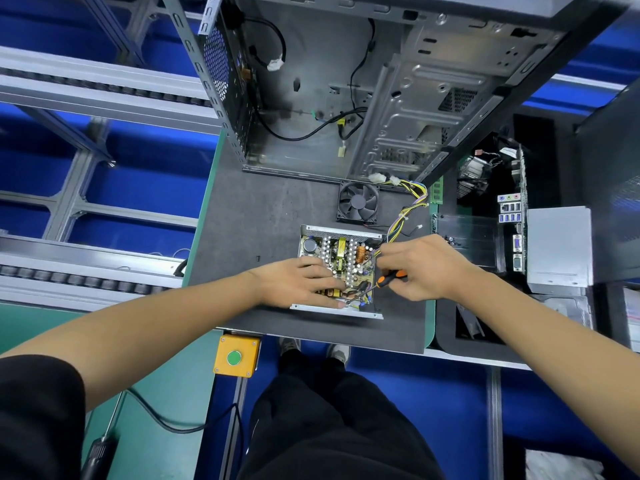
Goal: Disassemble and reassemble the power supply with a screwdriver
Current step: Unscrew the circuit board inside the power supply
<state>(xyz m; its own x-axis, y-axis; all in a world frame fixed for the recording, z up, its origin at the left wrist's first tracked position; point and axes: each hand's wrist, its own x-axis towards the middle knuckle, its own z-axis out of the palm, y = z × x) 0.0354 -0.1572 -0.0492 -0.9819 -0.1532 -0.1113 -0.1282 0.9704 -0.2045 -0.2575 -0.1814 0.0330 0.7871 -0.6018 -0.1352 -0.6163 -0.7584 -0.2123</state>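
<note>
Blue floor (149,188); grey workbench mat (263,209); aluminium conveyor rails (86,258).

Left hand (304,282) covers the near-left part of the power supply (341,271) board; parts under it are hidden. Screwdriver (375,284) tip is lost among the components, screw contact can't be told. Right hand (420,266) hides the rear of the handle. Computer case (363,84) is cut off by the top edge. Second tool (100,452) at bottom left is cropped. Motherboard (512,216) in the right-hand bin is seen edge-on, detail too small to read.
</note>
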